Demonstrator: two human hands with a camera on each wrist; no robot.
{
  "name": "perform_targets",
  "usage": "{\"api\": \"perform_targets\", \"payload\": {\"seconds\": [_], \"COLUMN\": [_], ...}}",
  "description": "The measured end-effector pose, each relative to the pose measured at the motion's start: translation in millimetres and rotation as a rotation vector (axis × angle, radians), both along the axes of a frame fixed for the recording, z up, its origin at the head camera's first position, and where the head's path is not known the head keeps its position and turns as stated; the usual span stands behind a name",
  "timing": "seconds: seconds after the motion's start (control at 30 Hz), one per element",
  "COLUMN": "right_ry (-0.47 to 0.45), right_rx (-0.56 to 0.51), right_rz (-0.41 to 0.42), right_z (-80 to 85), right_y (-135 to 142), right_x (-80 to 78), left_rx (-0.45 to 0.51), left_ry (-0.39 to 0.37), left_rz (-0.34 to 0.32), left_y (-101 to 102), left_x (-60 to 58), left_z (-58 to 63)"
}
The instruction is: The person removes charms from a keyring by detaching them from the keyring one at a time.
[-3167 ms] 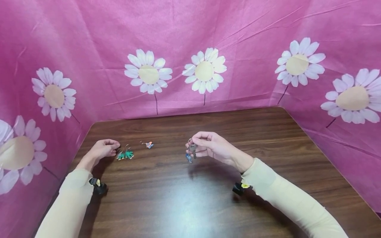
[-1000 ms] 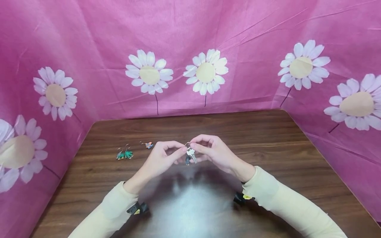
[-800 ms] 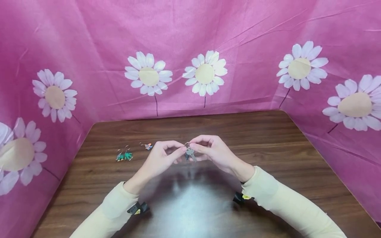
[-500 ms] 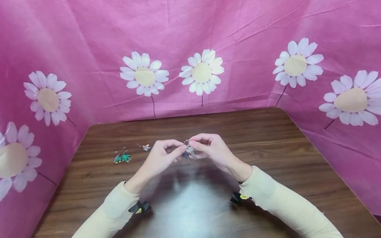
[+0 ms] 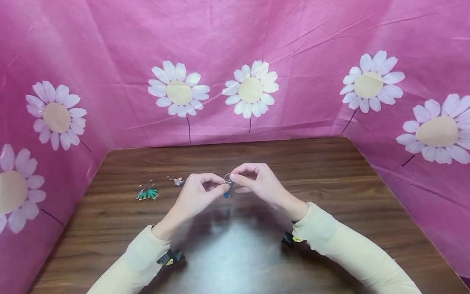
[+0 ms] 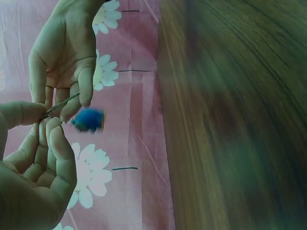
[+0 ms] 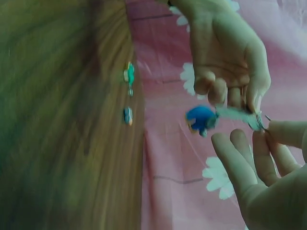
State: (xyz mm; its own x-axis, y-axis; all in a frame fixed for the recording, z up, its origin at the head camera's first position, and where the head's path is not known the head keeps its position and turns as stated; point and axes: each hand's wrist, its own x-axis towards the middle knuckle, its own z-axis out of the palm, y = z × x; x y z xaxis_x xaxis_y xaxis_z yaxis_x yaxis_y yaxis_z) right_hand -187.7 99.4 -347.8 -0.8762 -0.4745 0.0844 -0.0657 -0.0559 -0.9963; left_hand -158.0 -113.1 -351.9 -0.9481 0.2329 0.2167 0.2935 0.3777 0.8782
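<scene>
Both hands meet above the middle of the table. My left hand point(image 5: 194, 195) pinches one side of a metal key ring point(image 5: 227, 177) between thumb and forefinger. From the other side, the thumb and forefinger of my right hand point(image 5: 262, 184) pinch the same ring. A key point(image 7: 234, 114) hangs from it, blurred in the right wrist view. Beside the key dangles a small blue figurine point(image 6: 88, 120), partly behind the left fingertips in the head view.
On the brown wooden table point(image 5: 330, 171), two green figurine keychains point(image 5: 151, 193) lie side by side at the left. An orange and blue keychain point(image 5: 178, 181) lies just behind them. A pink cloth with daisies point(image 5: 304, 81) encloses the back and sides.
My left hand has come from the green keychains to the ring that my right hand held alone. Since then both hands stay together, while the key and figurine swing and turn.
</scene>
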Motion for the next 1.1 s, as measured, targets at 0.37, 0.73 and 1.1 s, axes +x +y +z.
{"api": "perform_targets", "payload": {"seconds": [0.37, 0.73, 1.1], "right_ry": [0.270, 0.161, -0.009], "right_rx": [0.187, 0.032, -0.125], "right_rz": [-0.095, -0.150, -0.085], "right_z": [-3.6, 1.5, -1.1], "right_y": [4.6, 2.1, -0.6], "right_x": [1.7, 0.2, 6.2], "left_rx": [0.010, -0.011, 0.235], "left_ry": [-0.035, 0.051, -0.043], "left_rz": [-0.036, -0.035, -0.063], "left_y": [3.4, 7.6, 1.0], "left_x": [0.2, -3.9, 6.3], "left_z": [0.2, 11.9, 5.8]}}
